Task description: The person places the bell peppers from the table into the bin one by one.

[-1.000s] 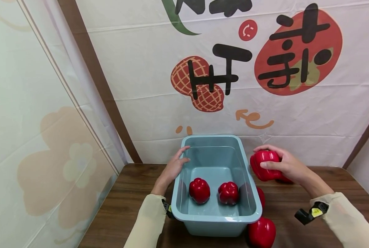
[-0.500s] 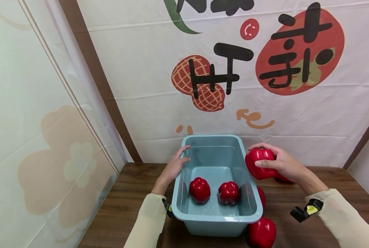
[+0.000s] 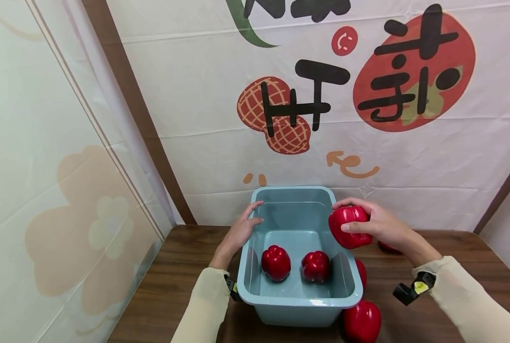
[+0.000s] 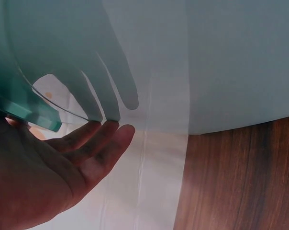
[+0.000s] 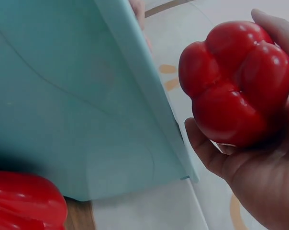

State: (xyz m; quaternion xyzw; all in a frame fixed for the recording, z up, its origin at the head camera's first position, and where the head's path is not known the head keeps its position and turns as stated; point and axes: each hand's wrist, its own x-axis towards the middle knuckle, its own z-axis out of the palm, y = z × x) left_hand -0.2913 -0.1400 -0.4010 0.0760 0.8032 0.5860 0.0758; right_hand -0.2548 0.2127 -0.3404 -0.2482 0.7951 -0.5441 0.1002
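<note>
A light blue plastic bin point(image 3: 295, 302) stands on the table with two red bell peppers inside, a left one point(image 3: 276, 263) and a right one point(image 3: 316, 267). My left hand point(image 3: 240, 232) holds the bin's left rim. Its thumb and index finger reach over the edge, while other fingertips point(image 4: 127, 132) meet the outer wall in the left wrist view. My right hand point(image 3: 381, 224) grips another red bell pepper point(image 3: 350, 227), raised at the bin's right rim. The right wrist view shows this pepper's lobed end point(image 5: 235, 84) facing the camera, thumb and fingers around it.
Outside the bin on the right, one red bell pepper point(image 3: 362, 321) lies near the front and another point(image 3: 361, 272) is partly hidden by the bin wall. A further red piece point(image 3: 389, 247) shows under my right wrist. A printed cloth point(image 3: 212, 143) hangs behind the wooden table point(image 3: 173, 271).
My right hand has carried its bell pepper leftward, from beside the bin to over its right rim. My left hand and the bin have stayed in place.
</note>
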